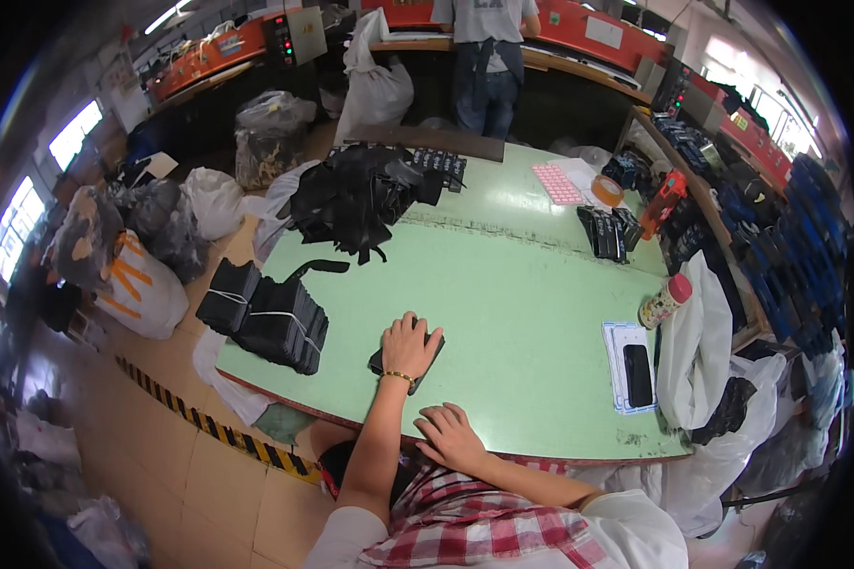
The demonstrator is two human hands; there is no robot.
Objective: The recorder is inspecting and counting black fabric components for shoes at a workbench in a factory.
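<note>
1. Black flat piece: lying near the front of the green table; your left hand is pressing on it, fingers spread open.
2. Your right hand is resting open, empty, on the table's near edge.
3. Black bundles are sitting left of the piece.

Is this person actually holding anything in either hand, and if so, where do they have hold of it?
Nothing is lifted. The left hand lies flat on top of a small black piece on the green table; the right hand rests at the table's near edge.

Flat pouch under left-hand fingers on tabletop; bundled stack left of them; phone and bottle far right; heap beyond
</note>
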